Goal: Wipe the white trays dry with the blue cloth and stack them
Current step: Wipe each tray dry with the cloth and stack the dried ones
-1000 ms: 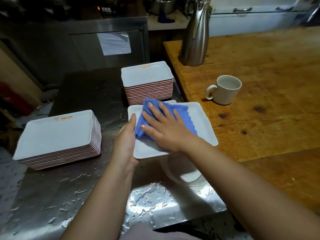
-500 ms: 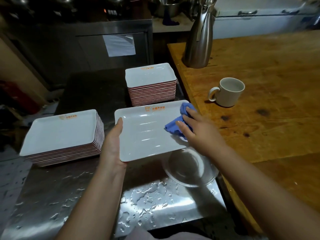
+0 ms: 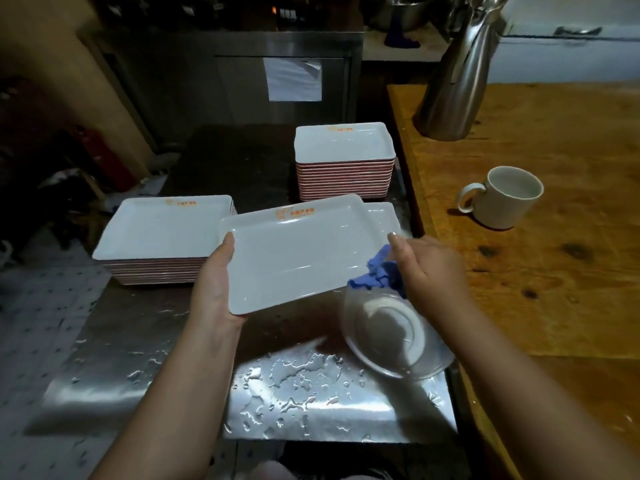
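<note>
My left hand (image 3: pixel 214 285) grips the near left edge of a white rectangular tray (image 3: pixel 298 251), held tilted above the wet steel counter. My right hand (image 3: pixel 429 268) holds the crumpled blue cloth (image 3: pixel 377 271) at the tray's right edge, mostly under the tray. Another white tray (image 3: pixel 384 216) lies flat just behind the held one. A stack of white trays (image 3: pixel 162 233) stands at the left. A taller stack (image 3: pixel 344 150) stands at the back.
A clear glass dish (image 3: pixel 394 334) sits on the wet steel counter (image 3: pixel 311 396) below my right hand. To the right lies a wooden table (image 3: pixel 554 271) with a white mug (image 3: pixel 502 197) and a steel jug (image 3: pixel 460 81).
The tray was lifted off the one beneath and moved left toward the left stack. My right hand took the cloth from the tray's top to its right edge.
</note>
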